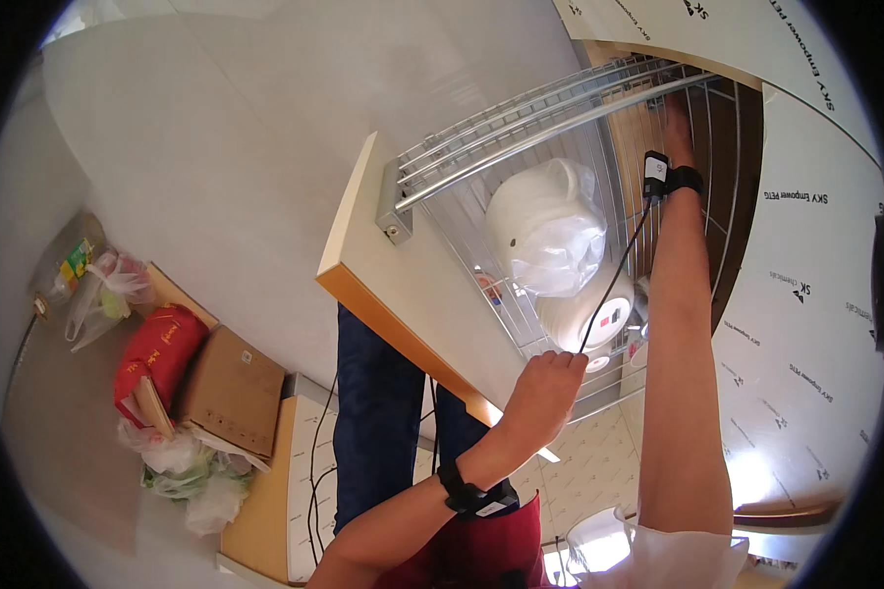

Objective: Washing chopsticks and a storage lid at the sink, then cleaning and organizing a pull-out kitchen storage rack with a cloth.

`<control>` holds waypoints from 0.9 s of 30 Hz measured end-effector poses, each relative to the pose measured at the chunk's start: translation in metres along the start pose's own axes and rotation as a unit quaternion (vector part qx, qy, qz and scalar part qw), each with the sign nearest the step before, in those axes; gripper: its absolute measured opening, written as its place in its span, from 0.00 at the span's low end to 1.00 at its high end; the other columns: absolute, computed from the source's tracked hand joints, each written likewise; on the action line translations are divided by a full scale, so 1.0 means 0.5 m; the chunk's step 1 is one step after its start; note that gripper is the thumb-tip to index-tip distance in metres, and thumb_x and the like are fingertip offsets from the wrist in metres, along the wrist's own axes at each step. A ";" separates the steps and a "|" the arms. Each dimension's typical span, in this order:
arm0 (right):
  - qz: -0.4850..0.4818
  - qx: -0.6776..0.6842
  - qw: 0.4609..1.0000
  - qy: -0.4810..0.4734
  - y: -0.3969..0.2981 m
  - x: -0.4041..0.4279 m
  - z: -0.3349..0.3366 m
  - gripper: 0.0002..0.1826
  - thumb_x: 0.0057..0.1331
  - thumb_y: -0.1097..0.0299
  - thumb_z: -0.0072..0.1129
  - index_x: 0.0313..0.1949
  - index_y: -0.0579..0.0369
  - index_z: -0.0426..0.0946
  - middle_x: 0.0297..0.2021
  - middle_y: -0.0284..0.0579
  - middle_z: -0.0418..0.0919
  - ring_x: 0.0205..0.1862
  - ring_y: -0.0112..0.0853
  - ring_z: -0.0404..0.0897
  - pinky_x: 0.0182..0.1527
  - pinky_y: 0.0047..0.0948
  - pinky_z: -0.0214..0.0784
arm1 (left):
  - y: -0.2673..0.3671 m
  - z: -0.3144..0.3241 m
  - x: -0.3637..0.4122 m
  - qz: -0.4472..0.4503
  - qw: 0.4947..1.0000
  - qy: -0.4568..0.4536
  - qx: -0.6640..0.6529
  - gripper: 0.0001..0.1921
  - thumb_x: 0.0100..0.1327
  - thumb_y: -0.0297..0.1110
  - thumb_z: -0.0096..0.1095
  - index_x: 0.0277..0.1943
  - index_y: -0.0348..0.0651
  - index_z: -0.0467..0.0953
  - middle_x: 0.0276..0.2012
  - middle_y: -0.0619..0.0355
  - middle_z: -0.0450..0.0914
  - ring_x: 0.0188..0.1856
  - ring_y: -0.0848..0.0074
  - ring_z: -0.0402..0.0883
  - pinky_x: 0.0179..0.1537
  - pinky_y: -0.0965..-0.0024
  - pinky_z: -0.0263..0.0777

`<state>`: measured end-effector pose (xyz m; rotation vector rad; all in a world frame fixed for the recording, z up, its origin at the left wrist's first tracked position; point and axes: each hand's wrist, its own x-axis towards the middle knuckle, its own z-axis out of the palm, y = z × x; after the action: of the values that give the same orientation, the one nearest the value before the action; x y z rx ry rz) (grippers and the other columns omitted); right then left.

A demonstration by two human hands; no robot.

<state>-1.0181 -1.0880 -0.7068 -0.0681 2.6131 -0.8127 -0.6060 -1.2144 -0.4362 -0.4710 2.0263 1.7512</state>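
My left hand (546, 401) is curled over the edge of a pale drawer front (442, 294) at its right end. Against its fingertips, a black cable (619, 272) runs up to a small black device (656, 177) strapped at my right wrist. My right hand (679, 129) reaches deep into the far end of the wire pull-out basket (538, 136), partly in shadow; its fingers are hard to make out. Inside the basket sits a white handled pot (530, 206) partly wrapped in clear plastic. Beside it, a white bowl (589, 316) lies tilted with its base showing.
Cabinet panels (788, 294) covered in printed film stand to the right. On the left, a cardboard box (232, 390), a red package (163, 346) and plastic bags (214, 497) rest on a counter. My legs (376, 420) are close to the drawer front.
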 end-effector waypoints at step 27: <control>-0.056 -0.046 0.997 0.005 -0.255 -0.362 -0.130 0.32 0.78 0.50 0.40 0.72 0.59 0.61 0.69 0.55 0.67 0.72 0.42 0.65 0.72 0.33 0.52 | -0.010 -0.014 -0.006 -0.006 0.998 0.002 0.064 0.11 0.55 0.21 0.63 0.42 0.35 0.75 0.33 0.51 0.78 0.39 0.61 0.79 0.45 0.61 0.72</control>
<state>-0.8862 -1.1296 -0.5218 -0.2390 2.6755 -0.7301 -0.6015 -1.2222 -0.4379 -0.4455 2.1175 1.6021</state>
